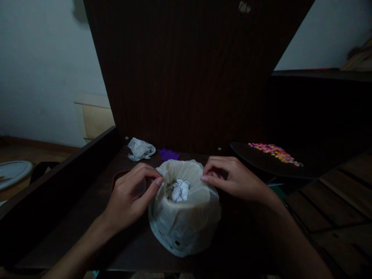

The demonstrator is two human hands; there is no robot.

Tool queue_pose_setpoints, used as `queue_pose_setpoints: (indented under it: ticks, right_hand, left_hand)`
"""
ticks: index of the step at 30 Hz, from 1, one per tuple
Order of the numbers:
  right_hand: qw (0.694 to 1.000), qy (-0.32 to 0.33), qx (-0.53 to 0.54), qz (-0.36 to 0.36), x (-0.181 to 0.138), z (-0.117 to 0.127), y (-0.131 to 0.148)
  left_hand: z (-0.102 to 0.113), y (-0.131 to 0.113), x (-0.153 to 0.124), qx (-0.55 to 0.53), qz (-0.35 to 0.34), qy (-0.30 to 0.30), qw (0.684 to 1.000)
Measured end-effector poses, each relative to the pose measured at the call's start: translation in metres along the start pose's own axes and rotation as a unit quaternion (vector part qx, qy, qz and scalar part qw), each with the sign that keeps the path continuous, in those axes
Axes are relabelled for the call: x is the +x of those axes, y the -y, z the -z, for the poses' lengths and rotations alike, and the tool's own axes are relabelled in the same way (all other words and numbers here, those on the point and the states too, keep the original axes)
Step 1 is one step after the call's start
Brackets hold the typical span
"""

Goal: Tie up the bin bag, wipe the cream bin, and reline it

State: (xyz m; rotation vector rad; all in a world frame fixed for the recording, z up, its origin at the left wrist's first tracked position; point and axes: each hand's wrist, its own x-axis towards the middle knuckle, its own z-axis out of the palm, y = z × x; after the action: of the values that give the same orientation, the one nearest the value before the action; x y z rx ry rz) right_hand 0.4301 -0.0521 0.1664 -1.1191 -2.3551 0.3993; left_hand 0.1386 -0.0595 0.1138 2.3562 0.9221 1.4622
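Note:
A small round bin lined with a thin white plastic bag stands on a dark wooden surface. Crumpled white paper lies inside it. My left hand pinches the bag's rim on the left side. On the right side of the rim, my right hand pinches the bag with curled fingers.
A crumpled white plastic bag and a purple scrap lie behind the bin. A dark tray with several bright coloured beads sits at the right. A tall dark wooden panel rises behind. A white plate shows at far left.

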Motion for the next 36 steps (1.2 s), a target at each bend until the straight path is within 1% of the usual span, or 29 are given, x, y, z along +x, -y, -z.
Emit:
queue_pose_setpoints:
  ticks: [3, 4, 6, 8, 10, 12, 15, 18, 21, 24, 26, 29, 31, 33, 36]
  right_hand:
    - [0.998, 0.055, -0.008, -0.022, -0.032, -0.005, -0.004]
    - [0.998, 0.060, -0.014, -0.023, -0.041, -0.009, -0.005]
    - [0.997, 0.046, -0.045, -0.036, -0.055, -0.020, -0.007]
    - [0.995, 0.033, -0.077, -0.054, -0.063, -0.032, -0.008]
    - [0.995, 0.041, -0.075, -0.058, -0.067, -0.044, -0.009]
    - [0.996, 0.045, -0.048, -0.052, -0.067, -0.056, -0.013]
    - [0.997, 0.036, -0.035, -0.052, -0.066, -0.072, -0.023]
    - [0.996, 0.030, -0.071, -0.048, -0.065, -0.084, -0.034]
    - [0.993, 0.015, -0.113, -0.039, -0.065, -0.086, -0.039]
    - [0.995, -0.023, -0.093, -0.028, -0.064, -0.075, -0.035]
    - [0.996, -0.062, -0.060, -0.016, -0.062, -0.064, -0.029]
    - [0.992, -0.123, -0.037, 0.005, -0.061, -0.051, -0.018]
    - [0.989, -0.139, -0.043, 0.014, -0.064, -0.049, -0.012]
    - [0.992, -0.108, -0.064, 0.002, -0.069, -0.054, -0.009]
    - [0.991, -0.017, -0.116, -0.069, -0.080, -0.072, -0.009]
  left_hand:
    - [-0.007, -0.011, 0.014, -0.011, -0.066, 0.108, 0.992]
    - [-0.011, -0.015, 0.016, 0.000, -0.090, 0.146, 0.985]
    - [-0.022, -0.021, 0.018, 0.044, -0.134, 0.212, 0.967]
    - [-0.033, -0.025, 0.018, 0.097, -0.157, 0.260, 0.948]
    - [-0.042, -0.027, 0.017, 0.138, -0.160, 0.297, 0.931]
    - [-0.047, -0.029, 0.017, 0.164, -0.149, 0.338, 0.915]
    - [-0.047, -0.032, 0.019, 0.199, -0.126, 0.396, 0.888]
    - [-0.043, -0.033, 0.022, 0.214, -0.112, 0.426, 0.872]
    - [-0.042, -0.032, 0.023, 0.205, -0.114, 0.435, 0.869]
    - [-0.043, -0.030, 0.022, 0.202, -0.130, 0.424, 0.873]
    - [-0.043, -0.030, 0.023, 0.192, -0.130, 0.406, 0.884]
    - [-0.037, -0.030, 0.024, 0.160, -0.118, 0.362, 0.911]
    - [-0.031, -0.029, 0.022, 0.141, -0.119, 0.330, 0.926]
    - [-0.025, -0.025, 0.016, 0.132, -0.120, 0.295, 0.939]
    - [-0.019, -0.014, -0.006, 0.145, -0.107, 0.226, 0.957]
